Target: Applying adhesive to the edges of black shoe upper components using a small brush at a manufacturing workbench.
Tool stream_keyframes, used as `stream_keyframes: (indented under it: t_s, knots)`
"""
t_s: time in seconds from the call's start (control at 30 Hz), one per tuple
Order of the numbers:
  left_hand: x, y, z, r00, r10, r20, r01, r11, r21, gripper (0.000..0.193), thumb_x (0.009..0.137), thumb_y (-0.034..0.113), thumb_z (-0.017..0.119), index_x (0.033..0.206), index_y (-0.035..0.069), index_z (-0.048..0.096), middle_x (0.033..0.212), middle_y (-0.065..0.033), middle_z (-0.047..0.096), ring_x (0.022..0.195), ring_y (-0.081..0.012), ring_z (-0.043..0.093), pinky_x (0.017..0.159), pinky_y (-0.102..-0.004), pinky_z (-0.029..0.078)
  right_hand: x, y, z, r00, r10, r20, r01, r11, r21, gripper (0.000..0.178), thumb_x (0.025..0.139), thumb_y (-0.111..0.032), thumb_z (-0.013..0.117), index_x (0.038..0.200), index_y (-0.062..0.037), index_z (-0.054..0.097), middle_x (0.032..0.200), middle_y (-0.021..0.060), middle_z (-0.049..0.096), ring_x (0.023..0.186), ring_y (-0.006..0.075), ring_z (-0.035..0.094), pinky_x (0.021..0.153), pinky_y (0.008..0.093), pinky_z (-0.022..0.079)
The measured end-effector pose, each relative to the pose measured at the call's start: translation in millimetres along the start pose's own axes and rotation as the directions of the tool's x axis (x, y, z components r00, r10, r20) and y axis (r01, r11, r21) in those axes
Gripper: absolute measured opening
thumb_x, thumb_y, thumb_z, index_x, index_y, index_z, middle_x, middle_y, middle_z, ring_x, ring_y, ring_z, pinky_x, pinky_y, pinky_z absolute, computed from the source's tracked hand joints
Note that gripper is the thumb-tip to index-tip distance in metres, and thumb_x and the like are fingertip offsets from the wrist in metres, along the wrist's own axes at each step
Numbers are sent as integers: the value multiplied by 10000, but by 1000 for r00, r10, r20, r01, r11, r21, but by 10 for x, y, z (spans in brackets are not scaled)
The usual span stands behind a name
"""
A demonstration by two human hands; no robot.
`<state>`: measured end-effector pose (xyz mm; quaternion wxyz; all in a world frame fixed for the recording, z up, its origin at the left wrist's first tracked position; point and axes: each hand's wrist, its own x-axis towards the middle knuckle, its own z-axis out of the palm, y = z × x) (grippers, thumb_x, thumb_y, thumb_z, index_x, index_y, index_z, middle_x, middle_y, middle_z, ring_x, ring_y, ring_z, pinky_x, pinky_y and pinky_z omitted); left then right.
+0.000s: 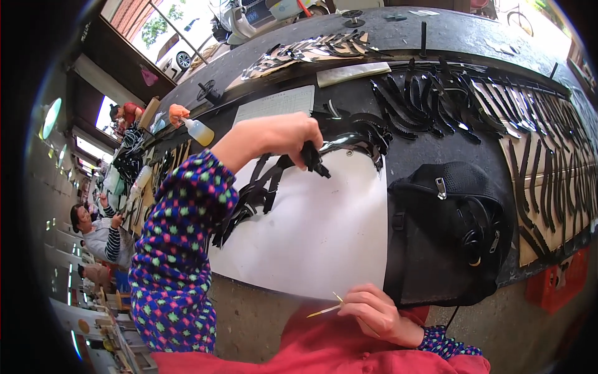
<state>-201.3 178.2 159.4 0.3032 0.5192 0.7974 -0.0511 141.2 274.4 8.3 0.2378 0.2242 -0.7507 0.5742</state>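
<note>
My left hand (280, 138) reaches over the far part of a white sheet (311, 230), its fingers closed on a small black piece (314, 160). Glossy black curved strips (355, 134) lie just beyond it along the sheet's far edge. More black strips (252, 198) are heaped at the sheet's left side, partly behind my forearm. Low at the near edge, above my red clothing, my right hand (374, 313) is closed around a thin, yellowish pointed tool (324, 311) with two slim tips. Its exact kind is unclear.
A black backpack (448, 237) lies right of the sheet. Rows of black strips cover cardboard (526, 249) at far right. Beyond are a printed paper (280, 103), a spray bottle (200, 133) and an upright rod (423, 38). Other people (103, 237) sit at left.
</note>
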Motion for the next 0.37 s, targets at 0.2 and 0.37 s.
stream_keyframes:
  t_s: [0.2,0.37]
  knots:
    - [1245,-116,-45,965,236,-117,-198,942,270,366,665,150,884,991,80,731,975,-124,711,980,-308,675,812,-416,511,66,78,-166,992,98,-81,-102,993,-51,244,725,121,732,916,-25,691,921,108,687,872,300,671,737,361,556]
    - [1574,-182,266,971,191,-146,-145,950,277,707,642,255,903,1282,205,607,1275,-42,603,1355,-283,452,1018,-500,349,97,161,-226,983,164,-83,-172,980,-98,215,748,113,736,899,-34,693,899,108,695,864,309,677,740,363,566]
